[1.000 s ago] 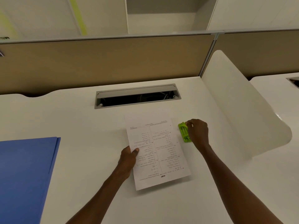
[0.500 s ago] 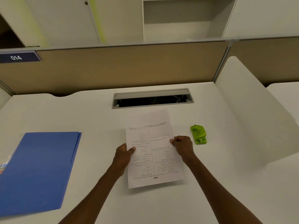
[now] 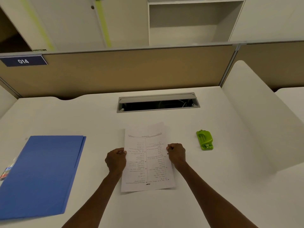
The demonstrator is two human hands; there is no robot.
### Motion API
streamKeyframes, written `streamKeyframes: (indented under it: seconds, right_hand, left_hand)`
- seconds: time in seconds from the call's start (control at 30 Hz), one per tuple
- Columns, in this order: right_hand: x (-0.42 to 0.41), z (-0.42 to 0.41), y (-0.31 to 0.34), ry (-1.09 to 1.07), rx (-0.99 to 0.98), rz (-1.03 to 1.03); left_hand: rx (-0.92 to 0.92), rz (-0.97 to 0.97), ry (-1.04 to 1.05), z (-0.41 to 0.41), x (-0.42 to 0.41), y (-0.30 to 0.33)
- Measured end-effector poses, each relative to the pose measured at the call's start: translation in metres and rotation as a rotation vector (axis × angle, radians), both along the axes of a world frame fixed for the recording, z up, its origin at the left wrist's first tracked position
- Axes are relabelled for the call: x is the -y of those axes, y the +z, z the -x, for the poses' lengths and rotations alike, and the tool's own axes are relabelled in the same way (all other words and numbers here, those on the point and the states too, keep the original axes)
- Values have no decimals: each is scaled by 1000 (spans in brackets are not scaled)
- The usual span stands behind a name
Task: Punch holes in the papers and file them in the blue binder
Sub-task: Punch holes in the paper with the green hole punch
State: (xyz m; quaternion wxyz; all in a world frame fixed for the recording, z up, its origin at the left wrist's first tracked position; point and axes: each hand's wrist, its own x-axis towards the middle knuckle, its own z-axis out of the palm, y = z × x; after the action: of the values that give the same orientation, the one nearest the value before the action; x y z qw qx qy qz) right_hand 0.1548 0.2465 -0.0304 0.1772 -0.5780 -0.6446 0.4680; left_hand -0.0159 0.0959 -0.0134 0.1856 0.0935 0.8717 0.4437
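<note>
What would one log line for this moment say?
left hand: pinches papers | right hand: pinches papers | green punch: untouched, right of papers | blue binder: closed, left

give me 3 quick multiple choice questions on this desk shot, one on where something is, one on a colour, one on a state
1. Where does the hole punch lie?
A. on the binder
B. on the desk, to the right of the papers
C. in the cable slot

2. What colour is the binder?
A. blue
B. red
C. black

3. How are the papers held?
A. by neither hand
B. by the left hand alone
C. by both hands, one on each side edge

Answers:
1 B: the green punch sits apart from the sheets, right of the right hand.
2 A: its closed cover is plainly blue.
3 C: the left hand grips the left edge and the right hand the right edge.
</note>
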Motion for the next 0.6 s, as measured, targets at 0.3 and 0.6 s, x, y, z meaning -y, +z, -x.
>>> streamKeyframes:
  seconds: [0.3,0.6]
  right_hand:
    - [7,8,-7,-3,-35,-67]
    - [6,10,-6,96,100,-134]
  left_hand:
    - [-136,88,-32,6,8,-6]
    - [-164,193,-76,6,9,-7]
